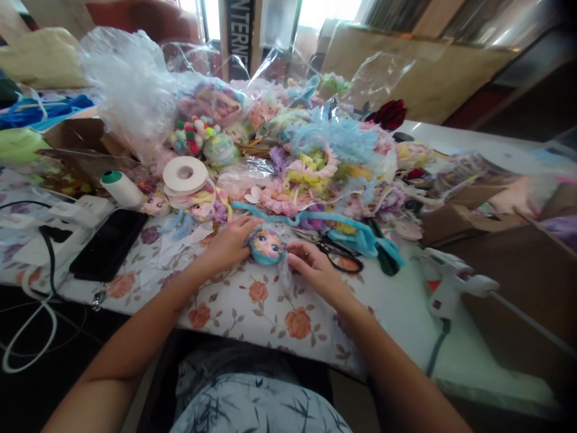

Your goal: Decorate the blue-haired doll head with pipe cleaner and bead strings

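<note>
A round doll-face ornament [267, 246] with large painted eyes and a pale blue lower edge lies on the flowered tablecloth in front of me. My left hand [234, 242] grips it from the left, its fingers reaching over the upper edge. On the other side, my right hand [312, 264] has its fingers curled at the ornament's right edge, pinching a strip of translucent ribbon [285, 275] that hangs down there. Just behind my right hand are black-handled scissors [345, 260], partly covered by a fluffy blue strip [356, 231].
A heap of lace and trims [311, 150] fills the back. At left are a ribbon spool [184, 174], thread cone [122, 187], black phone [109, 245] and power strip [51, 240]. At right, a glue gun [446, 282] stands by a cardboard box [518, 288].
</note>
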`<act>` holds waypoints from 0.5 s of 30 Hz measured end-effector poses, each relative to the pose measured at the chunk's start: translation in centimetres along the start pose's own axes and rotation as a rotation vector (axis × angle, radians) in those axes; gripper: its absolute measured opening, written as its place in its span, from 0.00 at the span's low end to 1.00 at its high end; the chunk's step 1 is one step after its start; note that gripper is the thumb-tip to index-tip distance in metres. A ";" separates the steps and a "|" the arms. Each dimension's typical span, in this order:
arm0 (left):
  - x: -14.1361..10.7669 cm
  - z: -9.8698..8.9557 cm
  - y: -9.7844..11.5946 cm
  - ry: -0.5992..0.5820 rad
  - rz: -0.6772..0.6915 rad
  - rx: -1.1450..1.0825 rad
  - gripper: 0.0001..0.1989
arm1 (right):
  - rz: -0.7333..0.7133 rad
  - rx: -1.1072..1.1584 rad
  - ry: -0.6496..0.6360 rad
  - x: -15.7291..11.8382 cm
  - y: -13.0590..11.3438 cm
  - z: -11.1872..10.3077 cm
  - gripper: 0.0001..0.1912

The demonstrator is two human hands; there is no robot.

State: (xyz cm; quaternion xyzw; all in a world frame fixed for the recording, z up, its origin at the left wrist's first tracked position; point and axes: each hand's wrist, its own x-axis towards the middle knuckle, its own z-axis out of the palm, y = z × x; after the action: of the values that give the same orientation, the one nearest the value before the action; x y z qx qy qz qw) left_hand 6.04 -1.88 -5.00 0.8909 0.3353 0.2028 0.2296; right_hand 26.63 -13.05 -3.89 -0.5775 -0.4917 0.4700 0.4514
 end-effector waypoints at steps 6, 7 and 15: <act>2.1 0.7 -2.0 0.079 -0.020 0.010 0.30 | 0.036 0.086 -0.058 -0.1 0.5 2.4 0.16; 2.2 0.8 -2.1 0.102 -0.032 0.005 0.29 | 0.035 0.089 -0.062 -0.2 0.6 2.6 0.16; -2.1 -1.6 -1.9 0.368 -0.100 -0.005 0.21 | 0.005 -0.248 0.074 -3.5 0.4 -2.1 0.18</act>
State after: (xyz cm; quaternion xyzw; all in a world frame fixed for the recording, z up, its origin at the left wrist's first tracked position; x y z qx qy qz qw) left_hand 2.78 -1.60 -5.15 0.8205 0.4149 0.3514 0.1764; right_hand 28.46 -16.74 -3.67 -0.6472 -0.5276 0.3851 0.3931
